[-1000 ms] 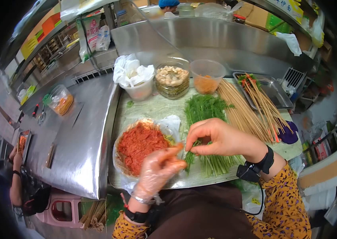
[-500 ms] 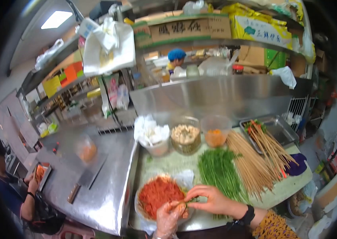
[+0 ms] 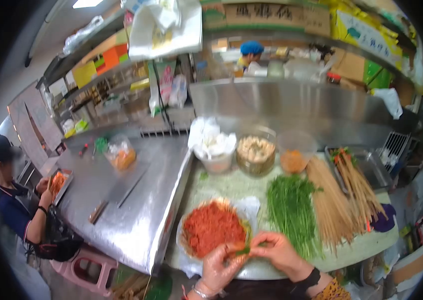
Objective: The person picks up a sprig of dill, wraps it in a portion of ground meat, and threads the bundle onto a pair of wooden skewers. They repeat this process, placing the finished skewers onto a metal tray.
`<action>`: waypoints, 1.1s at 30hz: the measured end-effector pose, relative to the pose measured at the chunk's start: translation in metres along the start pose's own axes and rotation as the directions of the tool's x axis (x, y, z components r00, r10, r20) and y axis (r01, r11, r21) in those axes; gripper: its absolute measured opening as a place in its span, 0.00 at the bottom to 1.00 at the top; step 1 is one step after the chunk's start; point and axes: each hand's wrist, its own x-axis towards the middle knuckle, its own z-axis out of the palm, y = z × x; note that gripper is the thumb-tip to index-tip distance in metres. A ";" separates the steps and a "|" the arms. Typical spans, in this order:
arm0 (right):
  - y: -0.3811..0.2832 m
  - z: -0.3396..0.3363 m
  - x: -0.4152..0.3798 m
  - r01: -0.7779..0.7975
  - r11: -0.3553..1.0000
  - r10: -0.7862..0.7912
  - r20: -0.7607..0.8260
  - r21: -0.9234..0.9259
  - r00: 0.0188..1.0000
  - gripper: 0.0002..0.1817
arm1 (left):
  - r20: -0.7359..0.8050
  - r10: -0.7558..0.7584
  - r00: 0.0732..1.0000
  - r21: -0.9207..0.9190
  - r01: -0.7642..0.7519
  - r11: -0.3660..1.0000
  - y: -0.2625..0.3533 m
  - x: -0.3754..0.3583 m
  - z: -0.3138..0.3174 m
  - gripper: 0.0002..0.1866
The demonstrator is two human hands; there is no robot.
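Note:
Near the front edge of the board, my left hand (image 3: 219, 267), in a clear plastic glove, is closed around a small piece of red marinated meat with a green sprig (image 3: 243, 251) in it. Bare and close against it, my right hand (image 3: 277, 252) pinches the sprig's end between thumb and fingers. Just behind my left hand sits a bowl of red marinated meat (image 3: 214, 227), lined with plastic. A bunch of long green herb stems (image 3: 293, 212) lies beyond my right hand. Bare wooden skewers (image 3: 332, 205) are spread to the right of the herbs.
Along the back stand a white tub with paper (image 3: 215, 145), a glass bowl of pale pieces (image 3: 255, 155) and a clear tub of orange pieces (image 3: 294, 161). Loaded skewers rest on a metal tray (image 3: 376, 172). Left, a cleaver (image 3: 130, 192) lies on steel; a co-worker (image 3: 19, 200) holds a tray.
The head view has turned left and down, so the bench appears farther right and higher. Both hands stay together at the bowl's front edge, working on the sprig. The co-worker shows more fully.

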 end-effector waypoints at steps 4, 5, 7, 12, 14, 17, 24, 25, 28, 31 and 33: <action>0.006 -0.014 -0.007 -0.058 0.996 0.052 -0.088 -0.073 0.995 0.05 | -0.089 -0.226 0.970 -0.214 0.203 0.955 -0.004 -0.003 -0.039 0.21; 0.008 -0.017 -0.009 -0.065 0.997 0.061 -0.097 -0.042 0.993 0.05 | -0.133 -0.232 0.964 -0.236 0.197 0.951 -0.009 -0.001 -0.053 0.21; 0.019 -0.020 -0.015 -0.101 0.994 0.097 -0.100 -0.037 0.990 0.05 | -0.233 -0.199 0.952 -0.111 0.177 0.978 -0.013 0.005 -0.078 0.18; 0.034 -0.034 -0.021 -0.166 0.982 0.163 -0.040 -0.094 0.986 0.04 | -0.178 -0.064 0.982 0.361 0.125 0.924 -0.023 0.017 -0.086 0.16; 0.035 -0.039 -0.023 -0.189 0.977 0.186 -0.041 -0.096 0.982 0.04 | -0.111 -0.072 0.991 0.527 0.120 0.841 -0.011 0.025 -0.083 0.14; 0.036 -0.044 -0.025 -0.169 0.982 0.163 -0.073 -0.088 0.984 0.04 | -0.049 -0.072 0.996 0.661 0.086 0.745 -0.008 0.036 -0.066 0.10; 0.039 -0.046 -0.025 -0.119 0.987 0.120 0.004 -0.104 0.993 0.04 | 0.260 -0.105 0.960 0.767 -0.139 0.627 -0.013 0.039 -0.022 0.09; 0.038 -0.046 -0.025 -0.123 0.986 0.125 0.008 -0.112 0.992 0.04 | 0.265 -0.102 0.959 0.765 -0.144 0.628 -0.013 0.042 -0.017 0.09; 0.039 -0.048 -0.027 -0.130 0.984 0.132 0.008 -0.120 0.991 0.04 | 0.266 -0.065 0.962 0.852 -0.203 0.483 -0.015 0.048 -0.004 0.07; 0.044 -0.049 -0.026 -0.114 0.987 0.118 0.028 -0.116 0.993 0.04 | 0.248 -0.138 0.959 0.885 -0.166 0.435 -0.013 0.053 0.004 0.08; 0.044 -0.050 -0.028 -0.094 0.989 0.099 0.034 -0.116 0.995 0.04 | 0.242 -0.129 0.962 0.863 -0.152 0.482 -0.015 0.055 0.000 0.07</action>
